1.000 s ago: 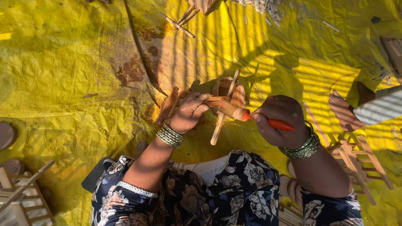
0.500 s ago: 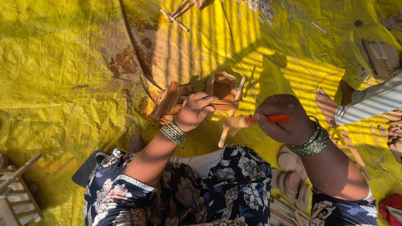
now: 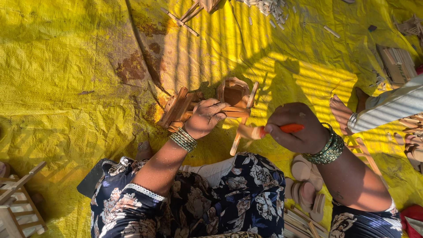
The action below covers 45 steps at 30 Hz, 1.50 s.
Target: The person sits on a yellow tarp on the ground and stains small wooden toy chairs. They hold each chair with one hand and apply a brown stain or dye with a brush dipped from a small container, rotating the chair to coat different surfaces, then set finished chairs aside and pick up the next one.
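Nearest the camera, floral-print sleeves (image 3: pixel 194 207) frame both forearms, each wrist ringed with green bangles (image 3: pixel 328 150). Just beyond, the right hand (image 3: pixel 293 128) is closed around an orange-handled tool (image 3: pixel 286 128), its pale tip pointing left toward the wooden piece. The left hand (image 3: pixel 205 117) curls its fingers over a small wooden frame (image 3: pixel 211 103) of slats — gripping it from above, holding it just over the yellow tarp (image 3: pixel 66 79). Round wooden discs (image 3: pixel 306 180) lie on the tarp near the right elbow, and a slatted wooden rack (image 3: pixel 17 202) sits at the lower left. Farther right, another person's bare foot (image 3: pixel 341 112) rests on the tarp. Farthest off, loose wooden sticks (image 3: pixel 269 8) lie scattered along the top edge.
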Each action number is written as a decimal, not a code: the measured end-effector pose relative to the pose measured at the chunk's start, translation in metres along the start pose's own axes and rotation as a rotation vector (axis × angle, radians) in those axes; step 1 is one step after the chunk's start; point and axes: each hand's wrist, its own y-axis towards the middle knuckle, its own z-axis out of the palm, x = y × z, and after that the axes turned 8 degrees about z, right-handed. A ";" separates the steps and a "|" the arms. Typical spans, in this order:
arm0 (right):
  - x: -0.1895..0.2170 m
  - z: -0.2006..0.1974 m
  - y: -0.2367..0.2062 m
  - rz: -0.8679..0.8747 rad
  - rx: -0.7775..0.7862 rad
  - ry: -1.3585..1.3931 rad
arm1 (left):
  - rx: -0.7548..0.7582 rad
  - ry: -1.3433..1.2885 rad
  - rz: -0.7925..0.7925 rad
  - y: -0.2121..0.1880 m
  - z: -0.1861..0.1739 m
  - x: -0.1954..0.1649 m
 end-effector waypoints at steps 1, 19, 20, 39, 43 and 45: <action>0.000 0.000 -0.001 -0.006 0.009 0.019 | -0.002 0.008 0.009 0.000 0.000 0.000; -0.013 0.005 -0.014 0.061 -0.152 0.032 | 0.007 -0.023 -0.028 -0.004 0.001 0.005; -0.011 0.008 -0.019 0.003 -0.139 0.067 | 0.016 -0.029 -0.032 -0.004 0.000 0.006; 0.003 0.005 -0.023 -0.013 -0.154 0.060 | -0.052 0.050 0.050 -0.006 0.004 0.004; 0.021 0.014 -0.023 -0.152 -0.010 0.070 | -0.028 0.005 0.034 -0.005 -0.002 0.006; 0.029 0.013 -0.025 -0.164 0.001 0.075 | -0.056 0.005 0.049 -0.005 -0.002 0.007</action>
